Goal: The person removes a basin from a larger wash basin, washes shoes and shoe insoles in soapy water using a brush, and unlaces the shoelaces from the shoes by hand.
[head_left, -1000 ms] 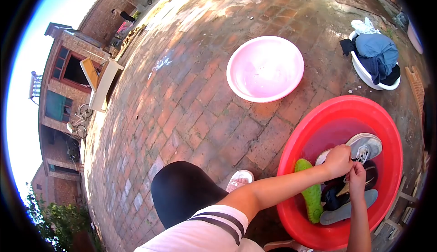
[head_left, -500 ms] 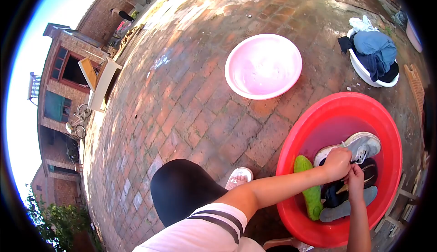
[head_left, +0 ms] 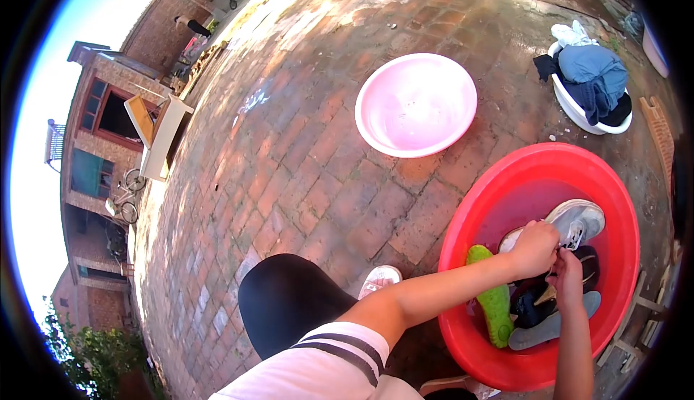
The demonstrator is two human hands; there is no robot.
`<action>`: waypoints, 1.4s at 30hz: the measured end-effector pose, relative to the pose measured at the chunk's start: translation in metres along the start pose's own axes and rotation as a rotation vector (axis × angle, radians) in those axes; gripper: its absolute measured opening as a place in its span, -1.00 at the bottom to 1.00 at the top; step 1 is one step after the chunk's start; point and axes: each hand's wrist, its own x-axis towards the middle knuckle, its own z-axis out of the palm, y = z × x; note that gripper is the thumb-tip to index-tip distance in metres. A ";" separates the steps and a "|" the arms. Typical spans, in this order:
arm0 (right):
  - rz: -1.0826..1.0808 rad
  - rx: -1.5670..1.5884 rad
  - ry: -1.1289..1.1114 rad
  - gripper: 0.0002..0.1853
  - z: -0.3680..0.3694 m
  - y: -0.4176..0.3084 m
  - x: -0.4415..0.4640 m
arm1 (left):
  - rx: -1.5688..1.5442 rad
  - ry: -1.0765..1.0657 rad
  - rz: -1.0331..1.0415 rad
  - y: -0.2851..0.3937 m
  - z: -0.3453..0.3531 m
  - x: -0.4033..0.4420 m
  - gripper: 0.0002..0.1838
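A grey and white sneaker (head_left: 583,220) lies in a red basin (head_left: 473,215). My left hand (head_left: 535,249) is closed over its lace area, fingers pinched on the shoelace (head_left: 573,238). Just below, my right hand (head_left: 569,275) pinches at the same lace, its fingertips close to the left ones; the lace between them is mostly hidden. Under the hands are a black shoe (head_left: 531,304) with tan parts and a grey insole (head_left: 538,335). A bright green insole (head_left: 494,302) leans along the basin's left side.
A pink basin (head_left: 383,129) stands on the brick paving (head_left: 303,176). At upper right is a white basin (head_left: 575,114) heaped with dark and blue clothes (head_left: 594,71). A wooden washboard (head_left: 659,129) lies right. Far off are a bicycle (head_left: 126,196) and a bending person (head_left: 194,25).
My left hand has turned slightly and shifted toward the sneaker's laces. My right hand has risen slightly, its fingertips nearer the laces. The basins and shoes have stayed put.
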 end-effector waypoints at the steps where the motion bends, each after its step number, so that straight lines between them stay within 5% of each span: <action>1: 0.074 0.105 0.004 -0.83 0.004 -0.005 -0.005 | -0.022 0.066 0.053 0.000 0.005 -0.006 -0.84; 7: -0.003 0.004 -0.041 -0.85 -0.013 0.014 0.004 | -0.216 0.066 -0.303 -0.005 0.005 -0.012 -0.85; 12: 0.024 -0.132 -0.035 -0.80 -0.009 0.009 -0.004 | -0.215 -0.010 -0.175 -0.001 -0.004 -0.005 -0.87; 18: -0.050 0.073 -0.139 -0.73 -0.018 0.016 0.001 | -0.597 -0.132 -0.402 -0.013 0.002 -0.003 -0.85; 21: -0.081 0.020 -0.132 -0.78 -0.019 0.016 0.003 | -0.491 -0.199 -0.404 -0.014 -0.006 0.000 -0.85; 31: -0.161 -0.037 -0.066 -0.94 -0.012 0.015 0.003 | -0.365 -0.192 -0.274 -0.017 -0.009 0.004 -0.86; 42: -0.135 -0.095 -0.089 -0.92 -0.014 0.011 0.003 | -0.142 -0.273 0.238 -0.021 -0.025 0.025 -0.85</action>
